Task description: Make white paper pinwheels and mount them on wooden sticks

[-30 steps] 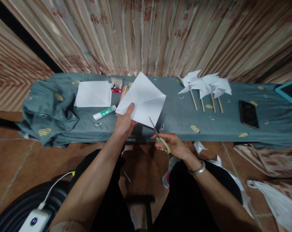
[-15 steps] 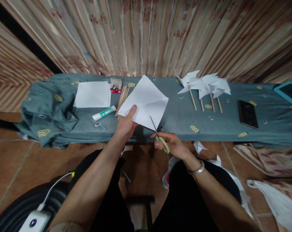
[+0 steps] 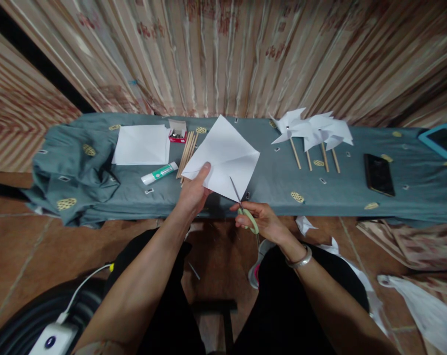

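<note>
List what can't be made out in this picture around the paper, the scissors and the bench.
- Scissors: head view; the blade tips lie against the paper sheet, so the cut's length is unclear.
- Right hand: its fingers hide most of the green handles.
- Small box: contents too small to tell.
- Tablet: cut off by the right edge.
- Glue stick: label too small to read.

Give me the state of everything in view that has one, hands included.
Left hand: gripping the paper square's near corner.
Paper square: held up, creased, scissor blades at its lower corner.
Right hand: closed on the scissors.
Scissors: blades slightly parted at the paper.
Glue stick: lying down, capped.
Small box: open.
Pinwheels: finished, lying flat.
Phone: screen dark.
</note>
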`<state>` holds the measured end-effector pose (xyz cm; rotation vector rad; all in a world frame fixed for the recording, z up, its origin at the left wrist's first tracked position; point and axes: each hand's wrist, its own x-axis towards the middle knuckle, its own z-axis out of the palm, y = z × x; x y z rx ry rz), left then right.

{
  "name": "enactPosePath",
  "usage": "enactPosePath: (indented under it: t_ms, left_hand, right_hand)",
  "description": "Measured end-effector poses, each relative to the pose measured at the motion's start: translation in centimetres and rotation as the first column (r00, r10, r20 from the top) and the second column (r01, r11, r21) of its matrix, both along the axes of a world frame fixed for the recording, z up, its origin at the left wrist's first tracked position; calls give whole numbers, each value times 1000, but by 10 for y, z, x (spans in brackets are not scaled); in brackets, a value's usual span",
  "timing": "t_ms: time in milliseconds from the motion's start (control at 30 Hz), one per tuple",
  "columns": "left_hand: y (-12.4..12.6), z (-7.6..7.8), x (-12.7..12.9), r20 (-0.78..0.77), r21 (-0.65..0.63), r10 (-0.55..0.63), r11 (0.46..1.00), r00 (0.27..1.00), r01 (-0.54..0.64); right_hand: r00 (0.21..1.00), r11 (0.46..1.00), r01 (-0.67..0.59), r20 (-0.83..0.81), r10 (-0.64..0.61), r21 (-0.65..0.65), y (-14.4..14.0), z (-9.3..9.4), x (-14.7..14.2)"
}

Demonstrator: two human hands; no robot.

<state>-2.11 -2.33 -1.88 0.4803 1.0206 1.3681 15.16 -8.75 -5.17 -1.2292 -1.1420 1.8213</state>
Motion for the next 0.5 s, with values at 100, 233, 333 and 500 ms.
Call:
enactPosePath:
  t_ms: [100, 233, 333, 500]
  left_hand:
    - [-1, -2, 1, 18, 14, -21, 1000, 1000, 21]
    - [-1, -4, 1, 30, 28, -15, 1000, 999, 14]
    - [-1, -4, 1, 35, 18, -15, 1000, 999, 15]
    - [-1, -4, 1, 31, 30, -20, 999, 999, 19]
  right_hand:
    - [1000, 999, -11, 30, 10, 31, 1, 3, 1]
    - [1000, 999, -7, 28, 6, 34, 1, 2, 1]
    - [1000, 1000, 19, 19, -19, 17, 1, 0, 0]
    - [999, 999, 34, 23, -33, -8, 1, 0, -2]
